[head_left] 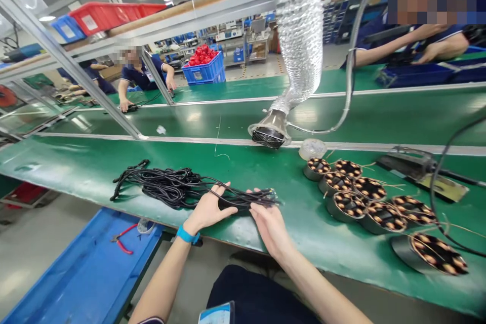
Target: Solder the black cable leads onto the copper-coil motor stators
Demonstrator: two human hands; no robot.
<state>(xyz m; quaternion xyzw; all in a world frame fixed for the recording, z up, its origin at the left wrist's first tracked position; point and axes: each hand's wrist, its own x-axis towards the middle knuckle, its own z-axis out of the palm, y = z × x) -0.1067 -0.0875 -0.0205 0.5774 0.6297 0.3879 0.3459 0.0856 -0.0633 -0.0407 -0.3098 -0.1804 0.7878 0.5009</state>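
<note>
A bundle of black cables point(172, 187) lies lengthwise on the green bench, looped at the left. Its stripped wire ends point(271, 194) gather at the right. My left hand point(208, 208), with a blue wristband, is around the middle of the bundle, fingers over the far side and thumb on the near side. Close to the wire ends, my right hand point(270, 225) grips the same cables between thumb and fingers. Its far fingertips are partly hidden behind them.
Several round stators with copper windings point(379, 215) stand at the right, beside a roll of clear tape point(312, 149). An exhaust hose point(299, 35) hangs over the bench. Red-handled cutters point(124, 239) lie in a blue tray point(87, 273) at lower left. Co-workers sit across the line.
</note>
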